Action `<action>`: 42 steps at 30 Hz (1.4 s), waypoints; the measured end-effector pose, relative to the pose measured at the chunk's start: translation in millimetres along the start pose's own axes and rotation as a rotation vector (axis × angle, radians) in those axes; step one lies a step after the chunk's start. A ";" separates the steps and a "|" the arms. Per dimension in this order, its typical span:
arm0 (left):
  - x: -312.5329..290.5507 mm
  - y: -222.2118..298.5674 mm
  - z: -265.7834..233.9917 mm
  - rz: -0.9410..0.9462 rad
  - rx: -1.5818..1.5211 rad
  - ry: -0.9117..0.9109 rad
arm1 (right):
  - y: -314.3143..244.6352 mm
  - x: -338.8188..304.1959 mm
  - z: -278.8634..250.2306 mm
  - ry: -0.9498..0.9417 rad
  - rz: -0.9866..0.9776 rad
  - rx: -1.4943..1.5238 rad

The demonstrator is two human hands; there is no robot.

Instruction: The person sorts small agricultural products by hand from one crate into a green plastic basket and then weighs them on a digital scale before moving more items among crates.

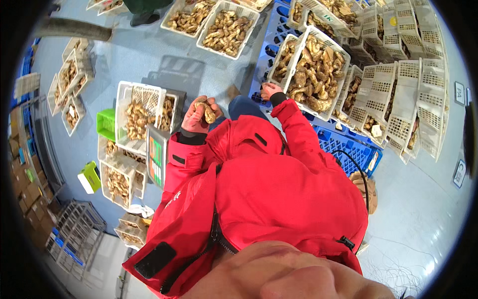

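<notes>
In my left hand, fingers curled round it, is a thick brown-and-cream mushroom. That hand is in front of my body, to the right of a white crate partly filled with similar mushrooms. My right hand is closed beside the left side of a full white crate. Whether anything is in its fingers is hidden. Heaped brown mushrooms fill this crate, which sits tilted over another crate of mushrooms.
Blue plastic pallets lie under the crates at right, with stacked white crates beyond. A scale with a coloured panel stands by my left sleeve, near a green basket. More mushroom crates stand on the floor ahead.
</notes>
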State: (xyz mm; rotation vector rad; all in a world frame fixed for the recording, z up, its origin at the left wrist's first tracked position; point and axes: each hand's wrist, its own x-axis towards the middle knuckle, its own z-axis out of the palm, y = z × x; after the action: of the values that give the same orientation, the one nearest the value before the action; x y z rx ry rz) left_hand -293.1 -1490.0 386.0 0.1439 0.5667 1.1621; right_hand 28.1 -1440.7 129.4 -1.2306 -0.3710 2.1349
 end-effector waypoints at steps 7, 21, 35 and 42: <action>75.9 30.0 25.3 -0.052 0.055 0.238 | -63.0 27.6 -18.2 0.284 0.047 0.045; 118.6 14.6 31.4 0.008 0.034 0.305 | -225.9 12.2 -119.2 1.699 0.233 -1.036; 39.1 2.0 48.8 0.421 -0.109 0.400 | -246.4 116.4 -36.4 0.539 -0.379 -0.085; -46.9 -18.4 43.7 0.698 -0.022 0.451 | -144.8 38.7 206.3 -0.430 0.146 -0.169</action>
State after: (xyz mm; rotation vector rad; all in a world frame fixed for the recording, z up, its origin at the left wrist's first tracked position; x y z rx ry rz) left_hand -269.3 -1531.7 432.2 0.0578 0.9418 1.9016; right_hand -105.2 -1291.6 287.7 -0.8987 -0.6749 2.5382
